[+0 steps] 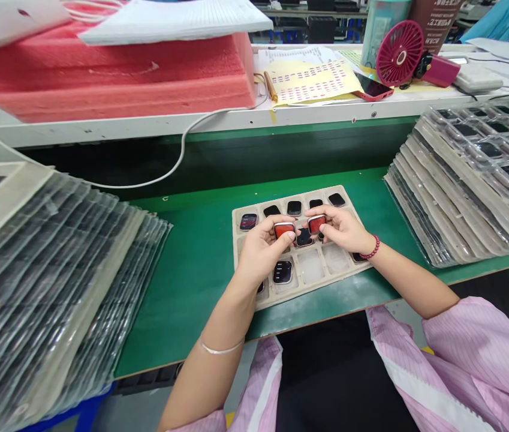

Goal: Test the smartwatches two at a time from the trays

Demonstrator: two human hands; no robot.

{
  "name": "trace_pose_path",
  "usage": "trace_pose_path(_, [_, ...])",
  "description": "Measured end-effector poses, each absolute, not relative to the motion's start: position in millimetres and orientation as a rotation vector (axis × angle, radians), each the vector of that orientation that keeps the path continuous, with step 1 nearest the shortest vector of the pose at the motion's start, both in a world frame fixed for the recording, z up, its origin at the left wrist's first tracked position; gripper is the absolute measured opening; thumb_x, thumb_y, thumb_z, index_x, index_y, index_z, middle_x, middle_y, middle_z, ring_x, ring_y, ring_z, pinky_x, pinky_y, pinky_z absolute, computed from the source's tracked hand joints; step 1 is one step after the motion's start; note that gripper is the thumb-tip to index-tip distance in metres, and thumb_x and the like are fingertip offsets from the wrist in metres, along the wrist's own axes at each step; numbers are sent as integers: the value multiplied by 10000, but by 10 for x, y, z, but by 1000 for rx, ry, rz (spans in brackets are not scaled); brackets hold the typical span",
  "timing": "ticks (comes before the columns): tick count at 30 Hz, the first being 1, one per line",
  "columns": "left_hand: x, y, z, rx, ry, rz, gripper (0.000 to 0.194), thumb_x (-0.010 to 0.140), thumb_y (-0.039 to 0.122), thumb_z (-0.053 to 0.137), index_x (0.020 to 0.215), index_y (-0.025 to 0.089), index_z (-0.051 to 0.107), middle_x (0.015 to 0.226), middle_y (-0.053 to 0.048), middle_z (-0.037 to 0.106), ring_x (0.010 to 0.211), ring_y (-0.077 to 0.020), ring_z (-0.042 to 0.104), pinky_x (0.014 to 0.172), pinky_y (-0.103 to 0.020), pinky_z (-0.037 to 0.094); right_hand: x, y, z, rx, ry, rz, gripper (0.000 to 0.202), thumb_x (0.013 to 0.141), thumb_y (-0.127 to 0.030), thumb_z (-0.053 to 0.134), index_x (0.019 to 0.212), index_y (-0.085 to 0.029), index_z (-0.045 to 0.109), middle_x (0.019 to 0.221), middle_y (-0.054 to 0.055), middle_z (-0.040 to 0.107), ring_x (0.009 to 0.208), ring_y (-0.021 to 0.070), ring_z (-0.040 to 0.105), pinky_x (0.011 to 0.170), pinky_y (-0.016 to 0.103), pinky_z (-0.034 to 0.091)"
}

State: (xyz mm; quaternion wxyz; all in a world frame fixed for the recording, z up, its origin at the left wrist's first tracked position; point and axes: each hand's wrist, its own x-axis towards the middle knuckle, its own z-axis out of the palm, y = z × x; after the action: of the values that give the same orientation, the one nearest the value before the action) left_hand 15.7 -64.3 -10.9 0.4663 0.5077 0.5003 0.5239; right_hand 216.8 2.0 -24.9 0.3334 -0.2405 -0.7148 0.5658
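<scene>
A pale tray point(288, 294) with rows of compartments lies slightly turned on the green table. Several dark watch faces sit in it, among them one with lit text point(282, 272) in the front row. Two compartments near the front middle hold no watch. Above the tray, my left hand point(263, 246) grips a watch with a red screen point(285, 230) between thumb and fingers. Close to its right, my right hand point(342, 229) pinches a second red-screened watch point(316, 224). The two watches are a small gap apart, both screens facing me.
Stacked clear trays point(56, 288) lean at the left. Another tall stack point(461, 186) with watches on top stands at the right. Behind, a white shelf point(218, 123) carries pink foam point(114, 78), papers, a phone point(373, 87) and a pink fan point(400, 54). A white cable hangs down.
</scene>
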Motion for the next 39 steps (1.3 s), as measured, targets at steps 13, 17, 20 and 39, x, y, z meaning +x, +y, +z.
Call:
trace_pose_path(13, [157, -639, -75, 1155, 1198, 1267, 442, 797, 573, 699, 950, 158, 708, 776, -77, 751, 557, -146, 645, 424, -209, 412, 2170, 14, -201, -683, -1731, 1511, 271, 889, -399, 636, 960, -138, 616, 836, 63, 710, 628, 102, 645, 522, 181, 503])
trace_pose_path(17, [154, -633, -91, 1154, 1166, 1267, 440, 824, 548, 680, 1020, 154, 703, 849, -91, 761, 617, -162, 677, 451, -210, 442, 2164, 10, -190, -631, -1725, 1486, 283, 864, -414, 671, 925, -147, 601, 801, 50, 693, 595, 96, 612, 531, 202, 510])
trace_pose_path(20, [150, -628, -105, 1178, 1141, 1261, 420, 836, 496, 683, 1095, 165, 691, 933, -98, 761, 678, -175, 695, 486, -221, 484, 2165, 9, -187, -641, -1720, 1480, 295, 843, -418, 690, 931, -152, 597, 803, 47, 681, 601, 104, 611, 542, 217, 520])
trace_pose_path(39, [142, -628, -131, 1265, 1194, 1234, 547, 769, 294, 746, 1285, 179, 608, 959, -71, 711, 792, -179, 681, 642, -259, 538, 2165, 26, -240, -626, -1743, 1511, 399, 828, -222, 660, 1200, -170, 525, 1074, 78, 620, 759, 111, 645, 639, 220, 570])
